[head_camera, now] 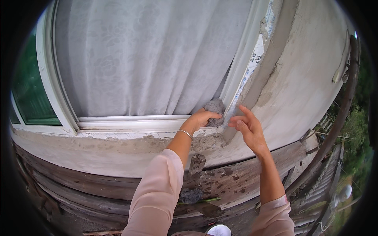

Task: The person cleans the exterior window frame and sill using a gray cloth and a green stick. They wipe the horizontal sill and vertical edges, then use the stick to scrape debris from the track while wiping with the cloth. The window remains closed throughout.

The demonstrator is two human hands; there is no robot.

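Observation:
In the head view my left hand (201,118) grips a crumpled grey cloth (215,106) at the lower right corner of a white window frame (141,125). The cloth touches the corner where the bottom track meets the side of the frame. My right hand (251,129) is held beside that corner, in front of the plastered wall, its fingers apart and nothing in it. Behind the frame hangs a pale patterned curtain (141,59). Torn printed film (254,59) clings to the frame's right edge.
Rough mortar (165,144) lines the sill. Below are wooden boards (230,180), a wooden stub (196,165), a dark scrubbing brush (191,195) with a green handle, and a white-topped round container (219,230). A curved pole (339,124) stands at right. Green glass (34,85) fills the left sash.

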